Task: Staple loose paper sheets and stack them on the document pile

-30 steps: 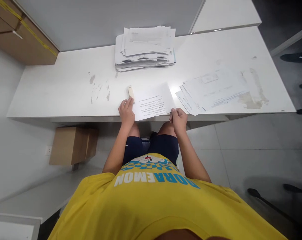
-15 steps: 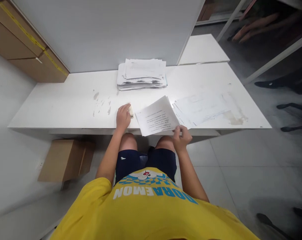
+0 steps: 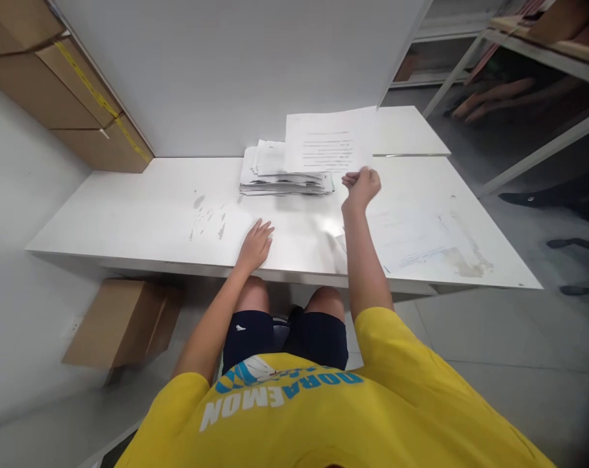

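My right hand is raised over the white table and pinches the lower edge of a printed sheet of paper, holding it up in front of the tall stack of papers at the back. My left hand lies flat on the table near its front edge, fingers spread. A small white stapler seen earlier is hidden, probably under that hand. A loose spread of sheets lies on the table to the right of my right arm.
Cardboard boxes stand against the wall at the left. Another cardboard box sits on the floor under the table. A grey partition backs the table. Shelving and chair legs are at the right.
My right hand lifted the printed sheet from the table's front edge up and towards the back stack. My left hand moved onto the small stapler and flattened out.
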`<move>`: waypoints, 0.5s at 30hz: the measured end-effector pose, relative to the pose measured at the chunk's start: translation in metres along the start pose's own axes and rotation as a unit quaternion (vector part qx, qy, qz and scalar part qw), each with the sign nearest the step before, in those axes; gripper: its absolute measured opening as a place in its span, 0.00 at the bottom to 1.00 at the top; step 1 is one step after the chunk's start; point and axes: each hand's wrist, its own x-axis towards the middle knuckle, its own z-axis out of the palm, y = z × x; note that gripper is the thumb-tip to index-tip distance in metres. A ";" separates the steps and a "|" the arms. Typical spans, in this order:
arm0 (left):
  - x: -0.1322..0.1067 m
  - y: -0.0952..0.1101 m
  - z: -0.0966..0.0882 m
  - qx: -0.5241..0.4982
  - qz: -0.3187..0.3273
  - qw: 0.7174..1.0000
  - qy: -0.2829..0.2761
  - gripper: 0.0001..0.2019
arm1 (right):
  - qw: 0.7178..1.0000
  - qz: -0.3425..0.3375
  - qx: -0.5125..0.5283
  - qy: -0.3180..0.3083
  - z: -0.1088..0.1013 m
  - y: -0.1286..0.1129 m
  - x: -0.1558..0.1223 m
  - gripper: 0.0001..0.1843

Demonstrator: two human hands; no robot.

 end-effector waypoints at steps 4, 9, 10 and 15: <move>0.001 0.000 -0.001 -0.001 -0.005 1.000 0.003 0.18 | 0.996 0.087 0.001 -0.019 0.059 0.017 0.016 0.17; 0.000 -0.001 -0.003 -0.001 0.001 1.000 0.013 0.18 | 0.980 0.159 -0.078 -0.087 0.089 0.031 0.006 0.13; 0.000 -0.001 -0.004 0.004 0.002 1.000 0.014 0.18 | 0.978 0.162 -0.085 -0.098 0.088 0.031 0.002 0.11; 0.003 -0.006 -0.005 0.016 0.006 1.000 0.024 0.18 | 0.977 0.125 -0.112 -0.131 0.049 0.017 -0.030 0.09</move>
